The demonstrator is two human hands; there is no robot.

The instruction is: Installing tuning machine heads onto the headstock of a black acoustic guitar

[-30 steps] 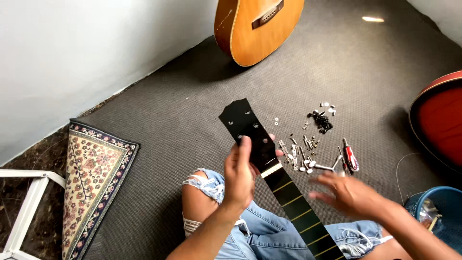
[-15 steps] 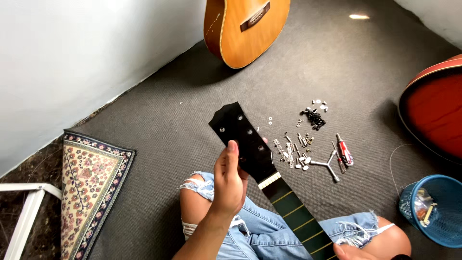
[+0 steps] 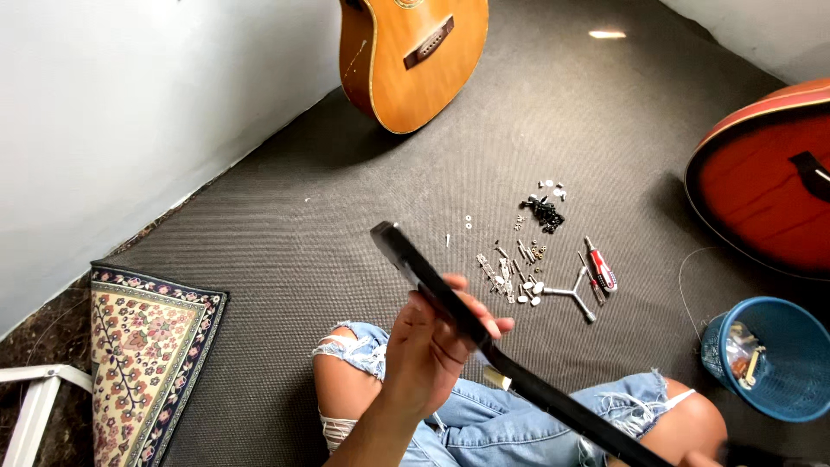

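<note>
My left hand [image 3: 432,346] grips a black guitar neck [image 3: 536,389] just below its headstock [image 3: 399,249]. The neck is turned on its edge and runs from the upper left down to the lower right over my knees in torn jeans [image 3: 519,424]. My right hand is out of view. On the carpet beyond the headstock lies a scatter of small metal tuner parts [image 3: 510,272], a heap of black pieces [image 3: 545,212], a red-handled screwdriver [image 3: 599,264] and a Y-shaped wrench [image 3: 572,294].
An orange acoustic guitar body [image 3: 411,52] leans against the white wall at the back. A red guitar body [image 3: 769,182] lies at the right edge. A blue basket [image 3: 765,359] stands at lower right. A patterned rug [image 3: 143,346] and a white frame [image 3: 35,406] are at lower left.
The neck has rolled from face-up onto its edge in my left hand. My right hand, beside the neck a second ago, has dropped out of view. The camera view shifted.
</note>
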